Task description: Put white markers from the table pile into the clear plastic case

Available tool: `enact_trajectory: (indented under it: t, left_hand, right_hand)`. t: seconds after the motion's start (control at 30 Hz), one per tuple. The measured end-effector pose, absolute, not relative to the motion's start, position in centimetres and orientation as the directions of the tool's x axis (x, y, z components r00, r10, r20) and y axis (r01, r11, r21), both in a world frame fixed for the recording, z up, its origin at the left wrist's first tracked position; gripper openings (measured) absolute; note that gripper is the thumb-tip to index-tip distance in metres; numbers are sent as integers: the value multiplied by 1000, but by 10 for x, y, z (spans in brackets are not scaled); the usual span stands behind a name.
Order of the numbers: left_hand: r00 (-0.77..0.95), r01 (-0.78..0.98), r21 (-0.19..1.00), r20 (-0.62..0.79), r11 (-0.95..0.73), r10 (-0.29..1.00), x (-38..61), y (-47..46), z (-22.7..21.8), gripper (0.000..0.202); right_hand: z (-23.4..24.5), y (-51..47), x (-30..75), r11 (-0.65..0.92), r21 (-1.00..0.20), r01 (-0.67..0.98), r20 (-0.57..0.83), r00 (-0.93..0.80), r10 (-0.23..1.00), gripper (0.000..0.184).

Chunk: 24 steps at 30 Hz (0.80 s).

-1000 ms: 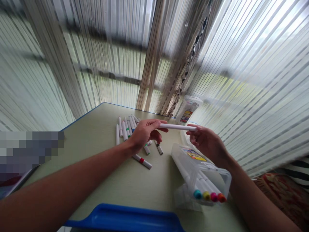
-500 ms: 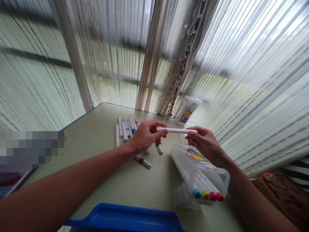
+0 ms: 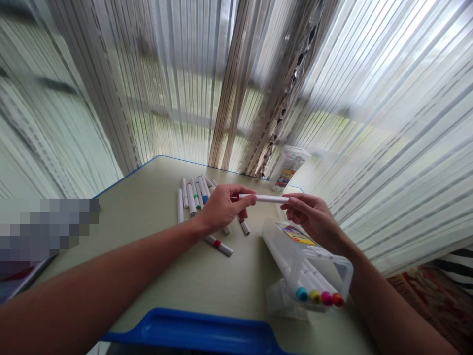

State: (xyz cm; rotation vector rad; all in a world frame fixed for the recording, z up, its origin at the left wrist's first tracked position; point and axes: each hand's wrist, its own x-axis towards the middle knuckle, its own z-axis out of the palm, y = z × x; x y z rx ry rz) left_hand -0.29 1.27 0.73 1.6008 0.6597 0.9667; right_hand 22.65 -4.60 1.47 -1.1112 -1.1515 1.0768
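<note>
Pale table [image 3: 166, 281] | left hand [image 3: 222, 209]: pinches white marker [image 3: 271, 198] | right hand [image 3: 311, 211]: pinches its end

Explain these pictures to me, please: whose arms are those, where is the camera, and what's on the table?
There is no machine here, just a person working. Every picture comes from one camera worn on the head, looking forward and down, so the arms reach in from below. The left hand and right hand hold a white pen between them, with red showing near the left hand. On the table, loose pens lie around and partly behind that hand. By the right forearm, a clear box holds pens with blue, yellow, pink and orange ends; a second box stands farther back, near the curtains. A blue tray sits at the near edge.
</note>
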Motion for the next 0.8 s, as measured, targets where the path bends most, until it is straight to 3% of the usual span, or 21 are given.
enact_trajectory:
  t: [0.4,0.8]
  left_hand:
    - [557,-280,959,130,38,820,-1,17,7,26]
    - [578,-120,967,250,-223,777,-1,14,3,28]
  right_hand:
    - [20,-46,230,61,-979,-193,43,96,994,24]
    - [14,-47,225,166,-986,-14,164,113,980,20]
